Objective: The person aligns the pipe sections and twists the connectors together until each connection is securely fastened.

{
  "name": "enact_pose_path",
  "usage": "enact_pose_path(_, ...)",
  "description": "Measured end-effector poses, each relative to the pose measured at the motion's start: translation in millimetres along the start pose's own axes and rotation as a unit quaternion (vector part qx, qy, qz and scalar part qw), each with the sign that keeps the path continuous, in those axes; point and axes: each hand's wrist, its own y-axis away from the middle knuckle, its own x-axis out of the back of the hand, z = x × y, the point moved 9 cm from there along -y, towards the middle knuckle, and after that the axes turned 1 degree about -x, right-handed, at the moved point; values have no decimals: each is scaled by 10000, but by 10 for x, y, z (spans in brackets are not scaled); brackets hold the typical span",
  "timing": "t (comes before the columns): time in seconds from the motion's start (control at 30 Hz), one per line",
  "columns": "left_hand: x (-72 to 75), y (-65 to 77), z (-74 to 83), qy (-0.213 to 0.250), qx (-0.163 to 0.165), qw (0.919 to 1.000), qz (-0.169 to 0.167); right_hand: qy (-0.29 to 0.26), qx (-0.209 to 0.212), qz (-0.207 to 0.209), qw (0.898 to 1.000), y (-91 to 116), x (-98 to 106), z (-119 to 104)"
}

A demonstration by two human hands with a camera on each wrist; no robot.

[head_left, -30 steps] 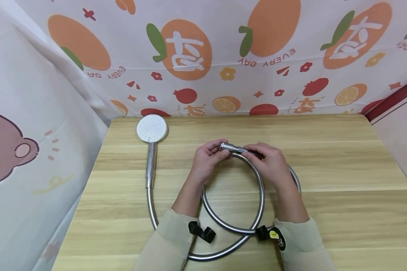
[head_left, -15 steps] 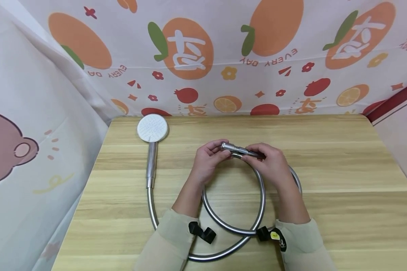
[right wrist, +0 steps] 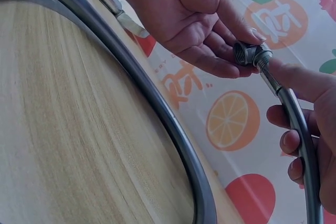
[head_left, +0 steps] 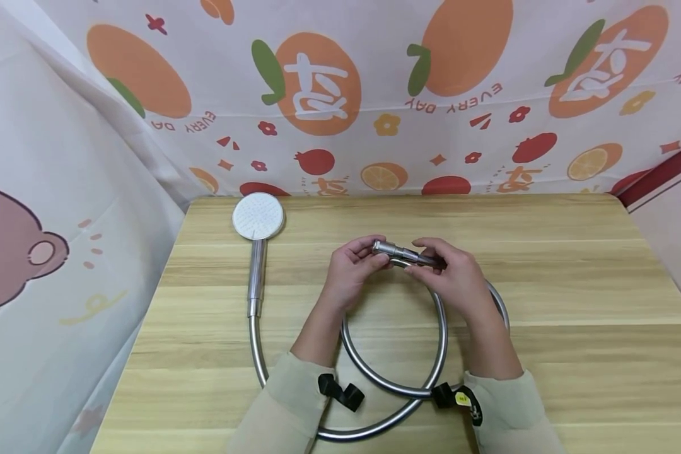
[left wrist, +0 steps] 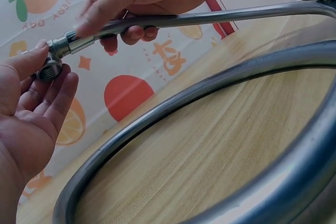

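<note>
My left hand (head_left: 349, 268) pinches a small metal angled pipe fitting (right wrist: 252, 53) between thumb and fingers. One threaded mouth of this fitting faces outward, as both wrist views show. At its other side sits the metal end nut (right wrist: 270, 81) of a steel shower hose (head_left: 442, 328). My right hand (head_left: 459, 277) holds the hose just behind that nut, several fingers curled beneath it, forefinger raised near the joint. How far the nut is threaded on cannot be seen. The hose's far end joins a shower head (head_left: 258, 216), lying face up at the table's back left.
The hose lies in loops on the wooden table (head_left: 573, 284), passing under both forearms. A fruit-print cloth (head_left: 386, 145) hangs behind the table, and a white cloth (head_left: 91, 189) covers the left side. Black straps with small devices circle both wrists.
The right thumb and forefinger have spread apart and slid back from the nut. The hose end has tilted slightly down to the right. The left hand keeps its pinch; the head view shifts slightly.
</note>
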Motion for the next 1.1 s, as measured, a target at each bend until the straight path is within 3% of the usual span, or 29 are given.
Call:
enact_pose_path(0.33, -3, -6, 1, 95, 12, 10000, 6, 20, -105, 29, 9999, 1, 36, -31)
enact_pose_path(0.67, 3, 1, 0, -74, 58, 9999, 76, 174, 119, 104, 9997, 7, 58, -60)
enact_pose_path(1.1, 5, 0, -4, -81, 92, 9999, 52, -71, -7, 21, 10000, -15, 51, -62)
